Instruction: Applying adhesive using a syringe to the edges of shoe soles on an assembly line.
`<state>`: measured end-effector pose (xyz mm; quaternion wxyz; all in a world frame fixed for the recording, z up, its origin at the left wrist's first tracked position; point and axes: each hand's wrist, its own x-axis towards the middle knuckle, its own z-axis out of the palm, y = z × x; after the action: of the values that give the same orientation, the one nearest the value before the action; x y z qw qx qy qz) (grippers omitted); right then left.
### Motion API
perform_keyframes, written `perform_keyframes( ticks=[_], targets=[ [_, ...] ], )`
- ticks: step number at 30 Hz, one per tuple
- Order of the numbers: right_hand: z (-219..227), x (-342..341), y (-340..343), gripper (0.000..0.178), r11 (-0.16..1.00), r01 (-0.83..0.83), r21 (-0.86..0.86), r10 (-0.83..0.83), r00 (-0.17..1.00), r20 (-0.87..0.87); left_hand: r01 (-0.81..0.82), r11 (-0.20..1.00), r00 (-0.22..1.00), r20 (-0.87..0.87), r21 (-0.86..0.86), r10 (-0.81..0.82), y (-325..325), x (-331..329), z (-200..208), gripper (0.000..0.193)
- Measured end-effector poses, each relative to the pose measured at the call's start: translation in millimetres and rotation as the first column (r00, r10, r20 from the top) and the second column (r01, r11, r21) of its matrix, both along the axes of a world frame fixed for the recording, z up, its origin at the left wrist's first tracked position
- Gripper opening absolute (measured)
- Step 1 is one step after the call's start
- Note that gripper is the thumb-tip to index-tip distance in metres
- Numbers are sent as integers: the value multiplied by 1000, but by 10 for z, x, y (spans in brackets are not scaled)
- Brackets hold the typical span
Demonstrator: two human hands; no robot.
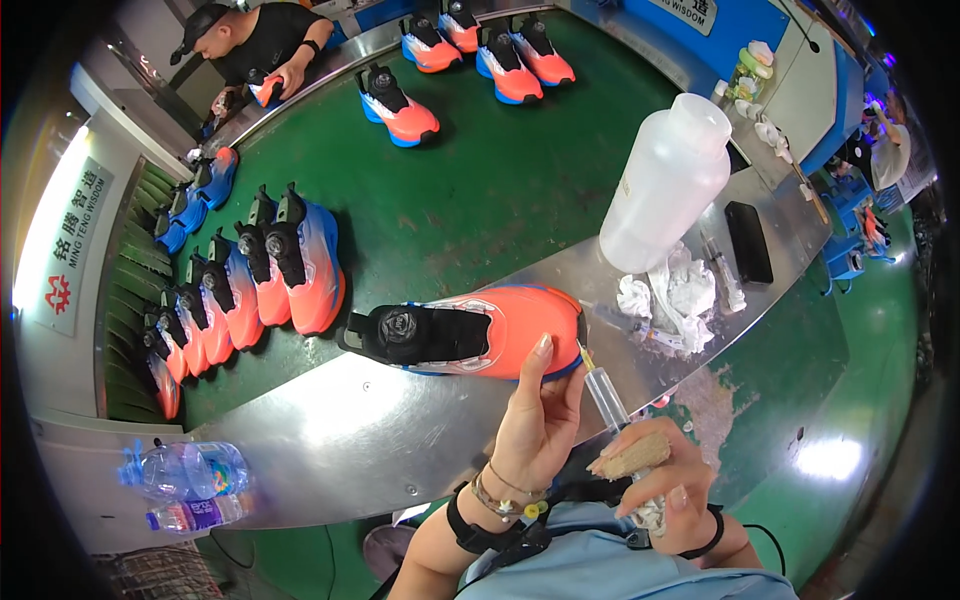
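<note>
Left hand (540, 425) gripping shoe (475, 332), right hand (672, 490) gripping syringe (607, 400)

Shoe is showing coral-orange upper, black collar with round dial, blue sole edging. It's lying over the bench's (330, 455) metal strip, toe pointing right, long axis running side to side. Syringe tip is sitting at the toe edge.

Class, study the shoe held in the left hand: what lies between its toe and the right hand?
In the head view, a clear syringe, held by the right hand, points toward the shoe at its toe.
</note>
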<state>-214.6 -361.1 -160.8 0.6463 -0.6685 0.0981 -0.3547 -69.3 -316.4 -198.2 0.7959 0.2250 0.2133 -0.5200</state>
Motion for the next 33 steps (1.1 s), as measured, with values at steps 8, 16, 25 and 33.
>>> perform_keyframes(
  ticks=[8,16,25,33],
  targets=[
    [-196,11,24,38,997,21,-68,-15,995,98,20,1000,998,-60,2,-20,-12,30,94,31],
    [-232,6,41,39,995,47,-83,-37,992,118,14,1000,998,-65,-15,-15,-47,54,138,32],
    [-428,-121,-318,50,953,290,-91,-269,943,194,177,959,883,394,223,-254,215,1287,-306,33],
    [-837,-212,-701,50,841,531,-100,-528,847,62,-554,799,723,611,235,322,280,2527,-1166,29]
  ],
)
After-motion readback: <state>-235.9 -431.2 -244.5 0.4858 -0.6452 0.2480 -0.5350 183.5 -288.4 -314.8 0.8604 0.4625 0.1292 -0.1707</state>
